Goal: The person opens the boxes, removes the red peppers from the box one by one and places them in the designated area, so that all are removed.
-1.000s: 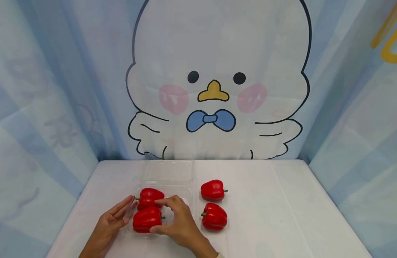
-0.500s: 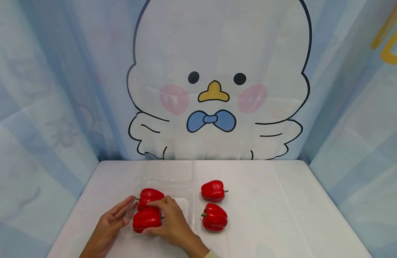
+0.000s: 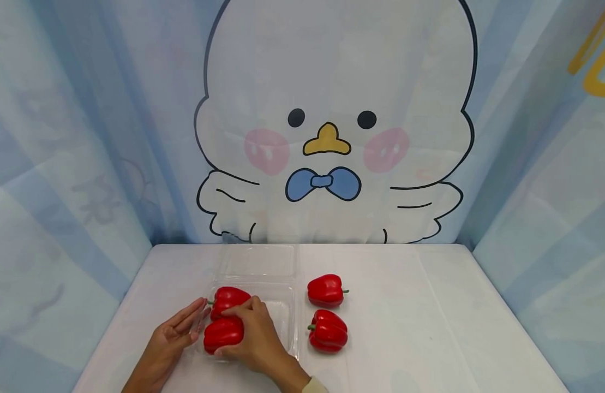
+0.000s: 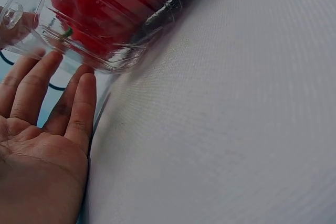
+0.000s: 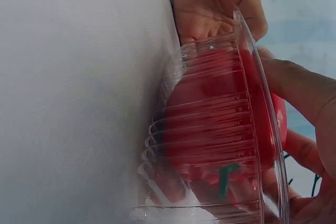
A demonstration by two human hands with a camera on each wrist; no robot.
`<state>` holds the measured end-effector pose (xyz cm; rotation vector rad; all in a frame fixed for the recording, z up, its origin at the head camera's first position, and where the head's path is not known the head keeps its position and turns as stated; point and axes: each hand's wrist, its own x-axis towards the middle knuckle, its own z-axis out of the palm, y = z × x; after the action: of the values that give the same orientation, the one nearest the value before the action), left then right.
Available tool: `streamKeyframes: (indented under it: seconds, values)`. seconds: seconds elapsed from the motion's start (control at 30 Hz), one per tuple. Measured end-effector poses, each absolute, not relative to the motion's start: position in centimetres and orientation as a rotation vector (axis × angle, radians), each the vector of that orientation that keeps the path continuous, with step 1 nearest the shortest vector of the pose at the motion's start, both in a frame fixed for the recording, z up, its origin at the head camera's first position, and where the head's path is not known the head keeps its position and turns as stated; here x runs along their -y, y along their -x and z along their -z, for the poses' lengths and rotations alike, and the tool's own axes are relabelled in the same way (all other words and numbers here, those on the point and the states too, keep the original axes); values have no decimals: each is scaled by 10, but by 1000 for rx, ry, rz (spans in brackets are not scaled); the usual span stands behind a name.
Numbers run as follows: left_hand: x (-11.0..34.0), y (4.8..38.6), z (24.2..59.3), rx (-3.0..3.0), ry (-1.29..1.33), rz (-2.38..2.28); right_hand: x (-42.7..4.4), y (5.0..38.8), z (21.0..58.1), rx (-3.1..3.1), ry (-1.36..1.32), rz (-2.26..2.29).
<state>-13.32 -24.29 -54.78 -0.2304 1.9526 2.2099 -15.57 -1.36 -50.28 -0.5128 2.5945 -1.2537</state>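
Note:
Two red bell peppers lie side by side in the left half of a clear plastic clamshell container [image 3: 283,316]. My right hand [image 3: 257,339] grips the nearer bell pepper [image 3: 222,334] from its right end, thumb on the near side and fingers on the far side. The farther bell pepper [image 3: 229,300] is just beyond those fingers, its stem pointing left. My left hand [image 3: 172,334] touches the container's left wall with extended fingers [image 4: 81,106]. Through the ribbed wall in the right wrist view shows a green stem [image 5: 224,179].
Two more red bell peppers lie right of the container, one farther bell pepper [image 3: 325,290] and one nearer bell pepper [image 3: 328,331]. The container's lid [image 3: 257,262] is folded back. A cartoon-printed curtain [image 3: 331,71] stands behind the white table [image 3: 420,327].
My right hand has shifted left over the nearer bell pepper in the container, hiding its stem. The pepper itself has barely moved. My left hand stays against the container's side.

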Motion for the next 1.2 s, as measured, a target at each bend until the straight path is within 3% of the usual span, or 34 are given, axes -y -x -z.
streamKeyframes:
  seconds: [1.2]
  values:
    - [244,133,548,-1984,166,-2202,-3,153,489,-2567,517,1364]
